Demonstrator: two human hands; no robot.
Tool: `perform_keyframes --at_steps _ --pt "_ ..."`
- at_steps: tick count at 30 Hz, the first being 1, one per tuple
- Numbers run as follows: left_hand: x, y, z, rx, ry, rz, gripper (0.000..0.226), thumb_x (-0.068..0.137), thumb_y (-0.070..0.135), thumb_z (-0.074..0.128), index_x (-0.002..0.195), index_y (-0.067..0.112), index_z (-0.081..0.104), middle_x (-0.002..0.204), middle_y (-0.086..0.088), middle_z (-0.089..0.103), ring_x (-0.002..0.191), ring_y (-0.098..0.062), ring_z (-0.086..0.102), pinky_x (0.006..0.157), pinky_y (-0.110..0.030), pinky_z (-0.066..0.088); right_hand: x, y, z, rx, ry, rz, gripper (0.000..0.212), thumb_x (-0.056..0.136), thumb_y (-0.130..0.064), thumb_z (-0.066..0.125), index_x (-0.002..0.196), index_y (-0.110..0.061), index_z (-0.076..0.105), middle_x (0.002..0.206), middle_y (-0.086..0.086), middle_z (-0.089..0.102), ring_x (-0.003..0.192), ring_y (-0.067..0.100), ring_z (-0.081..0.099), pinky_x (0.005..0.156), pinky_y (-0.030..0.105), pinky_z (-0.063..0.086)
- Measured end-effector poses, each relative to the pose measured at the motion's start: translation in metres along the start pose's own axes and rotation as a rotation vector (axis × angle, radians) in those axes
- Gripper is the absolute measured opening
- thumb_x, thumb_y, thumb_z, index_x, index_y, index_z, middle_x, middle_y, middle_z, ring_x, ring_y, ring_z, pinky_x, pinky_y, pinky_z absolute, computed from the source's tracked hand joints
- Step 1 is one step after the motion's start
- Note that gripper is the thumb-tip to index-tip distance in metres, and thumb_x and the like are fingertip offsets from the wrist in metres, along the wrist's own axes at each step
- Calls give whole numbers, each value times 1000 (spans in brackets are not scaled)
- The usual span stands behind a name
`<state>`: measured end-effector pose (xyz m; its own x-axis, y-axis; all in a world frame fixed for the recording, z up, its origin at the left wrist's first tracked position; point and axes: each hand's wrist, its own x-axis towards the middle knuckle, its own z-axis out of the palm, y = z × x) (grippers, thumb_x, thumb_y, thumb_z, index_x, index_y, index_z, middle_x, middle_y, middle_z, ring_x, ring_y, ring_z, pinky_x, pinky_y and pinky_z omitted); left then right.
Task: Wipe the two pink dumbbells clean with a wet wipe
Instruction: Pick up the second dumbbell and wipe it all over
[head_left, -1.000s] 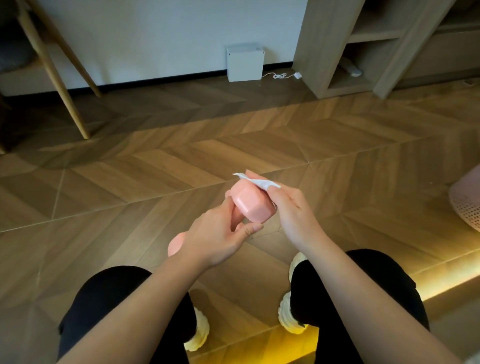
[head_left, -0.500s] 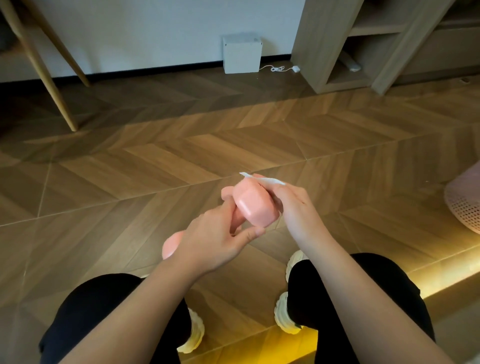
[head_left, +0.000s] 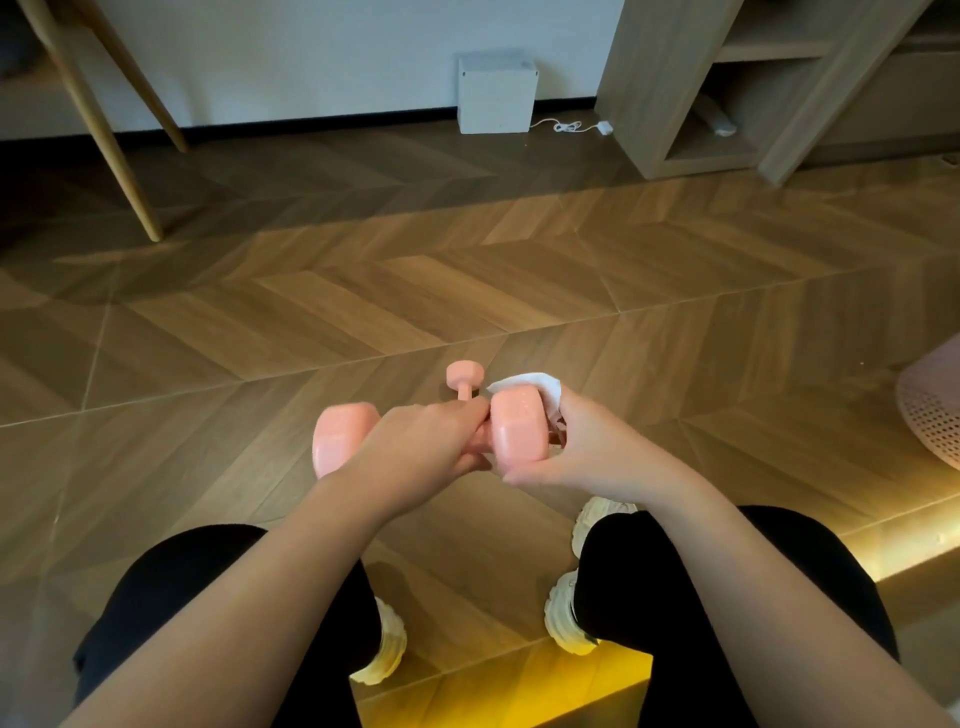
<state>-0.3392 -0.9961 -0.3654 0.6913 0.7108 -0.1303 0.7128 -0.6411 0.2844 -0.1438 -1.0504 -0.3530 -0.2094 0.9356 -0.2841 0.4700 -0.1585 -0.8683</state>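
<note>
My left hand (head_left: 421, 447) grips the handle of a pink dumbbell (head_left: 519, 428), held level above the floor with one head at the left and one at the right. My right hand (head_left: 587, 447) cups the right head and holds a white wet wipe (head_left: 540, 387) against its far side. A second pink dumbbell (head_left: 464, 375) lies on the wooden floor just beyond, mostly hidden behind my hands.
My knees in black trousers and pale shoes (head_left: 571, 623) are below. A pink mesh basket (head_left: 935, 410) sits at the right edge. A white box (head_left: 496, 96), wooden shelving (head_left: 727, 88) and chair legs (head_left: 104, 135) stand along the far wall.
The dumbbell has been turned from tilted upright to level, its left head now in full view. My right hand has slid round to the right head's far side, uncovering the second dumbbell.
</note>
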Motion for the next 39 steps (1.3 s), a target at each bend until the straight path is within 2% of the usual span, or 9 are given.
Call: perform_keyframes --at_steps 6,10,14,20,23,27,29,32,39 --pt "10 -11 3 178 91 55 22 93 27 54 112 19 49 112 2 58 103 -22 58 73 -35 26 11 1 26 236 207 147 64 54 -37 82 114 -34 58 105 -12 70 94 2 68 74 22 55" --pt "9 -15 13 251 235 -16 39 69 26 80 101 16 60 93 -4 59 86 -29 57 70 -37 33 19 5 41 636 202 334 44 79 -29 78 118 -18 59 114 11 72 94 15 71 86 37 59" --pt "10 -22 7 152 493 -136 38 55 23 86 76 12 56 81 -8 55 74 -32 54 61 -38 37 21 6 46 852 210 414 72 65 -50 79 125 -15 59 119 19 69 87 22 68 80 45 59" --pt "4 -8 -4 -572 304 -604 19 84 35 64 78 20 55 82 5 63 78 -17 59 63 -32 44 19 -8 35 1121 277 319 34 68 -39 71 98 -23 73 110 11 69 94 24 65 91 46 53" --pt "11 -7 -13 -1203 229 -698 16 85 30 56 94 18 60 95 1 70 91 -18 66 79 -38 51 17 -9 34 1101 281 278 57 74 -40 75 123 -14 60 120 16 66 96 23 66 87 44 56" --pt "21 0 -22 -1906 477 -568 19 78 10 53 96 7 60 93 -8 70 90 -20 66 80 -33 50 14 -9 40 1040 240 205 10 80 -33 74 88 -29 79 104 10 71 96 26 65 94 52 51" --pt "22 5 -28 -2119 601 -584 5 89 6 53 86 9 57 81 -6 68 84 -22 66 77 -32 53 13 -7 45 973 214 226 22 79 -33 75 101 -28 75 110 12 71 103 31 64 97 54 49" --pt "24 10 -34 -2282 728 -733 27 93 16 59 70 14 46 53 3 49 45 -13 53 48 -21 50 13 -9 55 786 184 217 70 62 -41 82 124 -16 59 118 11 68 105 26 68 82 38 57" --pt "17 2 -40 -2202 842 -729 35 93 19 54 64 19 34 48 5 25 39 -12 26 41 -21 31 5 -21 51 149 288 -83 54 64 -43 84 113 -45 62 112 -16 68 104 -2 62 82 12 48"
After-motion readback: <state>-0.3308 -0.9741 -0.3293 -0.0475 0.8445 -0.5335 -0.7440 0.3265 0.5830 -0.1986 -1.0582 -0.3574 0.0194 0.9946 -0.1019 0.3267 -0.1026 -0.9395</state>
